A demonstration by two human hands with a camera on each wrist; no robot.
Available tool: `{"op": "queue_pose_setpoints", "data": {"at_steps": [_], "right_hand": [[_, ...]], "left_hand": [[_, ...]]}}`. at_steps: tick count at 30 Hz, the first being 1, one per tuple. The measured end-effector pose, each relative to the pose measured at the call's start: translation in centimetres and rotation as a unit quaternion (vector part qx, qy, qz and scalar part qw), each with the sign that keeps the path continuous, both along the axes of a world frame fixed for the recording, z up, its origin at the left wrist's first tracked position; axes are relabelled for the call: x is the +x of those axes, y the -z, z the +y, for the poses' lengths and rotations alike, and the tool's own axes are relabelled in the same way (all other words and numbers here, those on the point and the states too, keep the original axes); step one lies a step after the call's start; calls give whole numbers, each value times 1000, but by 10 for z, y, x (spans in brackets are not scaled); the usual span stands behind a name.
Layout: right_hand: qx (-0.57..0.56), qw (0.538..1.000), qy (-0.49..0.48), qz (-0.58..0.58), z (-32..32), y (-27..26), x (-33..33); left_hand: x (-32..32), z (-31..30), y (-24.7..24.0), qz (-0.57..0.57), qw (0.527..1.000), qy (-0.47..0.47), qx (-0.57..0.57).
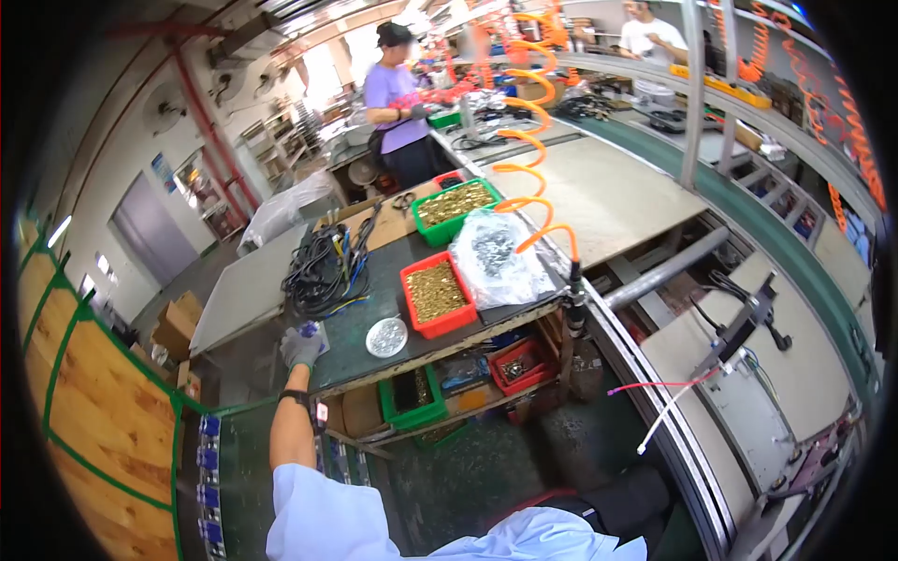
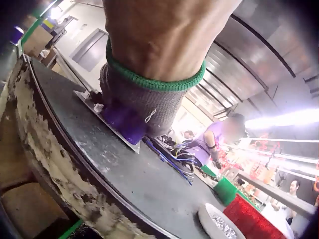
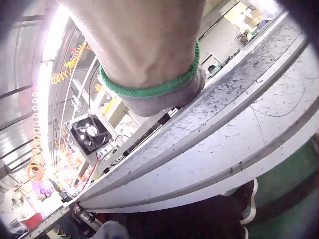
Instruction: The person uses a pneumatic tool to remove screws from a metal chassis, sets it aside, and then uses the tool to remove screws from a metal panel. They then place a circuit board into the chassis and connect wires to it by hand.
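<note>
My left hand [image 1: 301, 347], in a grey glove, is at the near left edge of the dark workbench [image 1: 360, 304]. It holds a thin metal plate [image 2: 133, 146] with a purple block [image 2: 124, 124] on it, low over the bench top; the fingertips are hidden behind the block and glove. To its right stands a white bowl [image 1: 386, 338] of small metal pieces. Behind it lies a bundle of black cables [image 1: 327, 266]. My right hand [image 3: 162, 99], gloved too, shows only in the right wrist view, over the metal rail [image 3: 199, 119]; its fingers are hidden.
A red bin [image 1: 436, 293] and a green bin [image 1: 456, 208] hold brass-coloured pieces, beside a plastic bag [image 1: 496, 257]. An orange coiled hose [image 1: 524, 140] hangs over the bench. A black fan [image 3: 89, 132] stands beyond the rail. Another person [image 1: 402, 112] works behind the bench.
</note>
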State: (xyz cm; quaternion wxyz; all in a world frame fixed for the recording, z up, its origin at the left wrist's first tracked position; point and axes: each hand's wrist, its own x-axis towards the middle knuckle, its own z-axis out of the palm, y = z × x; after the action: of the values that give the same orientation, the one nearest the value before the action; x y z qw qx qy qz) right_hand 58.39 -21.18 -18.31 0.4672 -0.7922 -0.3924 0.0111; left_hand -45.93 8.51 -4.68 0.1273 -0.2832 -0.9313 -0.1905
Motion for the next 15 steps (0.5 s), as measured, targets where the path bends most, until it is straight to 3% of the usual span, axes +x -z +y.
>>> {"op": "queue_pose_setpoints", "data": {"at_steps": [2, 3, 5, 6, 7, 8, 12, 14, 15], "right_hand": [[29, 998, 16, 46, -6, 8, -9], [32, 999, 26, 10, -3, -3, -23], [38, 999, 39, 0, 7, -19, -43], [40, 998, 38, 25, 7, -27, -50], [53, 998, 41, 21, 8, -31, -56], [66, 997, 40, 17, 10, -37, -61], [43, 997, 49, 28, 10, -60, -74], [56, 997, 59, 6, 11, -68, -81], [63, 996, 64, -5, 13, -68, -82]], "left_hand": [[6, 1, -9, 13, 999, -28, -7], [2, 4, -8, -86, 989, 17, 122], [-7, 10, -5, -272, 872, 90, 397], [25, -9, -40, -282, 878, 59, 382], [-22, -2, -17, -401, 718, 302, 482], [-13, -16, -25, -342, 795, 224, 448], [137, -67, -114, -551, 546, 407, 482], [206, -80, -133, -545, 552, 492, 395], [246, -82, -136, -591, 509, 507, 367]]}}
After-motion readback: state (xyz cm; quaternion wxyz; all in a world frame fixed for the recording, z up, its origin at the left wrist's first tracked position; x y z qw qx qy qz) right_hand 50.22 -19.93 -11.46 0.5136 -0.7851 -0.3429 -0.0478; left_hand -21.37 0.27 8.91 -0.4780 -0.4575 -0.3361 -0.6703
